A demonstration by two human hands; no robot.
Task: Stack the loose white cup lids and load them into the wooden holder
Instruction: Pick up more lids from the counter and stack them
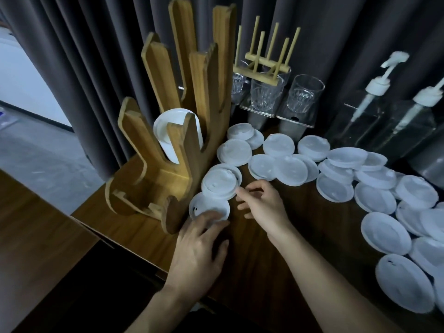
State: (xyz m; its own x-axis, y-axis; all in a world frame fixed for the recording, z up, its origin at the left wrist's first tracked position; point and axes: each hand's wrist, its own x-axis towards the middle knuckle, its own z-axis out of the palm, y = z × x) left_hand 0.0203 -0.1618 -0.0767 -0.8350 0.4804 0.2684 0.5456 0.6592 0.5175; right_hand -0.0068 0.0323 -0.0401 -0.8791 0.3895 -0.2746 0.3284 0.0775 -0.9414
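Dark grey curtains [91, 68] hang behind the wooden table [252, 272].

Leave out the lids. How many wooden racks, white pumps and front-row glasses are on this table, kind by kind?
Wooden racks: 2, the lid holder and the peg rack
White pumps: 2
Front-row glasses: 3
Total: 7

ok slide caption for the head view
Left hand rests on a white lid by the wooden holder; right hand open beside a small lid stack.
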